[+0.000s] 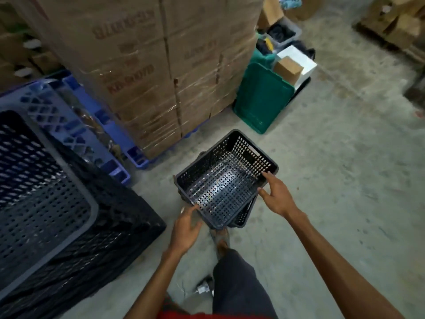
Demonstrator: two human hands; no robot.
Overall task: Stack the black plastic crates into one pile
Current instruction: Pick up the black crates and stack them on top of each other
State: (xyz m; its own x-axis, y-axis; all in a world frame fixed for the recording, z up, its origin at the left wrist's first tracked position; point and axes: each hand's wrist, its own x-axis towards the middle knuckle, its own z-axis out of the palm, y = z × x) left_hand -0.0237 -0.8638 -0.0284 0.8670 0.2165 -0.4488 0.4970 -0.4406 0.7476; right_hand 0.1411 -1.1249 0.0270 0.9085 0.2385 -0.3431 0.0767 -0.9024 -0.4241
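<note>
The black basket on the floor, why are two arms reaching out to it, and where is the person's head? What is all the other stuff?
There is just one picture, taken by a camera worn on the person's head, so you see what they see when looking down: their own arms, never their face.

The left hand and right hand are open at the near rim of a small black crate. Neither grips it firmly. That crate sits crookedly on another black crate peeking out underneath, on the grey concrete floor.

At the left stands a tall pile of bigger black crates. Behind are wrapped cardboard boxes on a blue pallet, and a green bin.

The job is piling the black crates together.
</note>
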